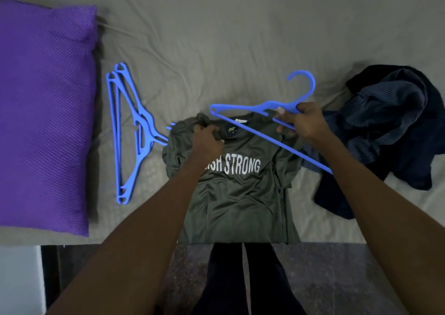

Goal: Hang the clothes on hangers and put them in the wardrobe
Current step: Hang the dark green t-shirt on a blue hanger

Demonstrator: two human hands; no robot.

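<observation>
left hand [207, 139] fingers clamp the shirt [240, 194] collar; right hand [304, 122] fingers clamp one hanger [240, 108]. two spare hangers [131, 131], purple pillow [45, 112], dark clothes pile [390, 126] lie on the bed [216, 37].

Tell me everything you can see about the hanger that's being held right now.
The blue hanger looks like moulded plastic: an open hook on top, sloped shoulders, a thin straight bottom bar. It is tilted over the collar of the olive T-shirt on the bed, hook pointing away from the person. The right hand grips it just below the hook; its far end is hidden behind the forearm.

Purple pillow [45, 112] on grey bedsheet [216, 37]
</observation>
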